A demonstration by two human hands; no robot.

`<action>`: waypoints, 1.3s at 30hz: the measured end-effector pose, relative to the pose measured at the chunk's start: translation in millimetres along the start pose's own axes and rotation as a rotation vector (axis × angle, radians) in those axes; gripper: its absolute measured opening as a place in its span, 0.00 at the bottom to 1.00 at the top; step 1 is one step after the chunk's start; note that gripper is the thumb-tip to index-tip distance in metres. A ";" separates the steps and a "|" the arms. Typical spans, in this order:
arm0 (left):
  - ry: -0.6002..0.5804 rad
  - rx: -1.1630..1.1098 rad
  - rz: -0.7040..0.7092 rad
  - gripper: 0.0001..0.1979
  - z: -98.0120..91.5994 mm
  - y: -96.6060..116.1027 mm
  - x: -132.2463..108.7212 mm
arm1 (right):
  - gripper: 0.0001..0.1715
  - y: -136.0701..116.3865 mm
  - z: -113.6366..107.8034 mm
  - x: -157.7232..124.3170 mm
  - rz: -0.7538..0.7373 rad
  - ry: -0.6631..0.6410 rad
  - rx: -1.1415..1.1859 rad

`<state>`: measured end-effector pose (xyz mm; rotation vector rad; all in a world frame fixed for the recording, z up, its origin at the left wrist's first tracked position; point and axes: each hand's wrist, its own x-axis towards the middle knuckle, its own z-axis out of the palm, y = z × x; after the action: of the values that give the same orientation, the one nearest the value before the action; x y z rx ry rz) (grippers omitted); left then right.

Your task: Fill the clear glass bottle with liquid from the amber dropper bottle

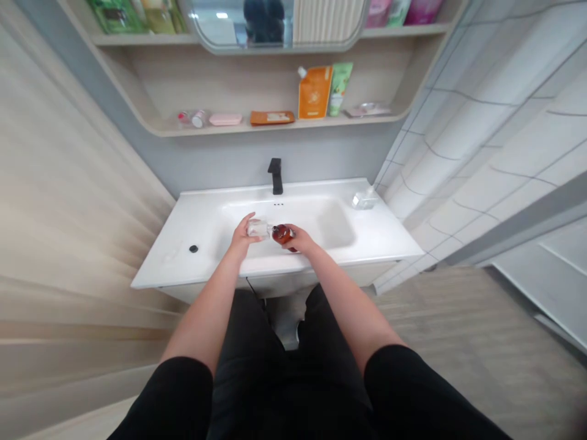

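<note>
Over the front part of the white sink basin (316, 214), my left hand (241, 234) is closed around a clear container (258, 229) tilted toward the right. My right hand (299, 239) grips a reddish-brown bottle (281, 233), whose neck points left at the clear container's mouth. The two openings are very close; whether they touch is too small to tell, and so is any liquid between them.
A black faucet (276, 177) stands behind the basin. A clear bottle (364, 199) is at the counter's right, a small black round piece (193, 249) at its left. Above, a shelf (206, 131) holds an orange pouch (314, 93), a green tube (340, 88) and a pink case (225, 119).
</note>
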<state>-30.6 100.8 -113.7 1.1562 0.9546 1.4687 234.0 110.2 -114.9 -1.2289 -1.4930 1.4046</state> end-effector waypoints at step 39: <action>0.022 0.059 0.014 0.52 2.0 6.2 -4.4 | 0.51 1.6 -1.6 1.0 -0.034 -0.016 -0.063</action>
<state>-29.9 95.3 -108.1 1.1933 1.0124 1.4755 235.5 111.5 -116.3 -1.2273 -1.5731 1.3571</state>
